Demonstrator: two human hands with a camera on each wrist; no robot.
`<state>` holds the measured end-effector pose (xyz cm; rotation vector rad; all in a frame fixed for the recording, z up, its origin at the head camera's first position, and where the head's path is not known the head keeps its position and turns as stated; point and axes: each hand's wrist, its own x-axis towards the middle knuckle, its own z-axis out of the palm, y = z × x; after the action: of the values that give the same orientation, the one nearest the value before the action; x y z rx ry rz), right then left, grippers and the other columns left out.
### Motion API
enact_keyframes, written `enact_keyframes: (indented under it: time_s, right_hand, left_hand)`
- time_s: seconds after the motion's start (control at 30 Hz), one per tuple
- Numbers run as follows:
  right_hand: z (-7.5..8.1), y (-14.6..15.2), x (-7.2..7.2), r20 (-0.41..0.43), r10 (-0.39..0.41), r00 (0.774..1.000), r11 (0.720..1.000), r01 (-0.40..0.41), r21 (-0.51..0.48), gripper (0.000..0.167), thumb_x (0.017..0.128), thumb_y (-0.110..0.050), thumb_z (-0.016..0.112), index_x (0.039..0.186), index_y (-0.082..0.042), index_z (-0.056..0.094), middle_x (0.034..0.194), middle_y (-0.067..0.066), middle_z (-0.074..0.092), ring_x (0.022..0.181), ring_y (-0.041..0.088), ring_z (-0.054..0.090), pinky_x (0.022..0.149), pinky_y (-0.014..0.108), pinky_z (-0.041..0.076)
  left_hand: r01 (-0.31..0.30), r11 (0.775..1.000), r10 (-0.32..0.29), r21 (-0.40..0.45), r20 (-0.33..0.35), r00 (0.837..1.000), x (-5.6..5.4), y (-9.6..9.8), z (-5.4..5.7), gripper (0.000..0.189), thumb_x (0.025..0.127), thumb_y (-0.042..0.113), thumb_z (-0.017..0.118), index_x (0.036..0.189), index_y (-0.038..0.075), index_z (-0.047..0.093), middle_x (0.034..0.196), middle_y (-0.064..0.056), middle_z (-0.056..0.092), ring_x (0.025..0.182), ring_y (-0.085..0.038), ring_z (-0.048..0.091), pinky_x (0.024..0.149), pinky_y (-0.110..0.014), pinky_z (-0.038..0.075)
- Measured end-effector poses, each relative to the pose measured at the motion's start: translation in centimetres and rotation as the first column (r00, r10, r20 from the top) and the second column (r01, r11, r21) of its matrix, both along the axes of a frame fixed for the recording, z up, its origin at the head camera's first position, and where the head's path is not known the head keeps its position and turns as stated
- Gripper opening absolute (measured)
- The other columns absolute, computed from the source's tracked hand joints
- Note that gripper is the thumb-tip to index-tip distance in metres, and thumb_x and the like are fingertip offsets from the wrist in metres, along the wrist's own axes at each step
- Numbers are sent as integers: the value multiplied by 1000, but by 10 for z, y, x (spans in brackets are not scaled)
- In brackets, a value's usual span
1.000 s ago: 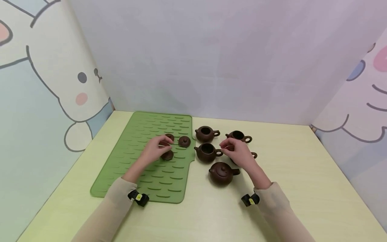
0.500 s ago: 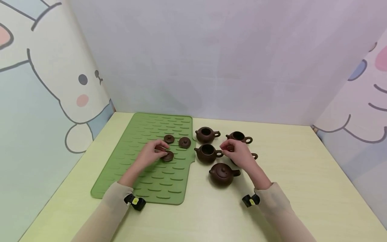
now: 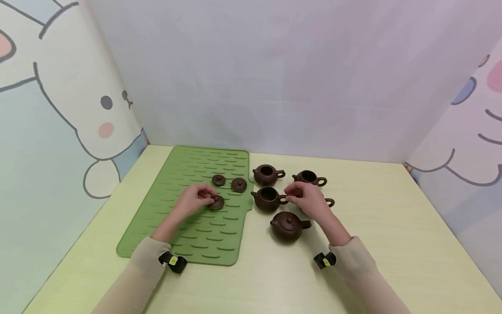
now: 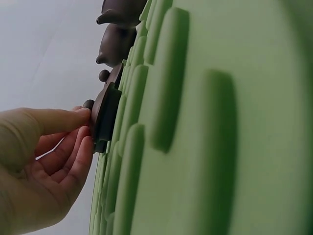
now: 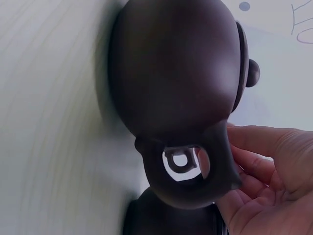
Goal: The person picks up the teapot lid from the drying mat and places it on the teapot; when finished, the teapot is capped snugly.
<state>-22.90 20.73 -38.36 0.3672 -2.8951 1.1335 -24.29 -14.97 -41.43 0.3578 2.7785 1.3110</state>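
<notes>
My left hand pinches the knob of a dark brown teapot lid on a green ribbed mat. In the left wrist view, thumb and fingers meet at this lid's knob. The lid stands a little tilted, its lower edge by the mat. My right hand hangs over a half-hidden teapot, its curled fingertips beside the handle of a lidless teapot. Whether they grip that handle is hidden. The right wrist view shows a lidded teapot in front of these fingers.
Two more lids, a small one and another, lie on the mat. Lidless teapots stand behind, one at left and one at right. The lidded teapot stands nearest on the pale table. Walls enclose back and sides.
My left hand has come down and left from above the lids and taken the front lid by its knob. That lid has shifted slightly left. My right hand has stayed in place.
</notes>
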Motion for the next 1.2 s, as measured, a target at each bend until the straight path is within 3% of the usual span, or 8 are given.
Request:
enact_keyframes:
  time_s: [0.27, 0.8, 1.07, 1.2]
  right_hand:
    - [-5, -6, -1, -24, 28, 999, 999, -27, 37, 15, 88, -7, 73, 102, -8, 75, 99, 7, 76, 95, 23, 72, 78, 38, 58]
    - [-10, -15, 1, -146, 69, 987, 996, -60, 67, 15, 86, -6, 75, 99, -13, 79, 96, 4, 78, 95, 24, 74, 81, 41, 60]
    - [-12, -17, -1, -100, 75, 992, 997, -71, 42, 14, 89, -7, 73, 101, -12, 77, 99, 4, 77, 100, 26, 73, 85, 44, 58]
    - [-12, -16, -1, -62, 48, 997, 998, -45, 45, 13, 89, -8, 73, 101, -13, 75, 98, 3, 77, 102, 26, 72, 86, 44, 58]
  left_hand:
    - [-26, 998, 27, -54, 27, 999, 0, 3, 0, 14, 90, 14, 74, 103, 9, 72, 101, -10, 73, 90, -20, 67, 80, -37, 55]
    - [-45, 997, 45, -58, 3, 999, 1, 6, 4, 13, 90, 15, 73, 102, 10, 74, 99, -9, 74, 89, -20, 69, 80, -37, 57]
    - [-55, 997, 54, -50, -19, 998, 4, 10, 14, 12, 92, 17, 72, 103, 12, 73, 98, -7, 74, 89, -20, 68, 81, -38, 56]
    - [-33, 999, 32, -31, -23, 999, 5, 14, 21, 14, 93, 18, 72, 105, 12, 73, 100, -8, 73, 90, -19, 67, 80, -37, 56]
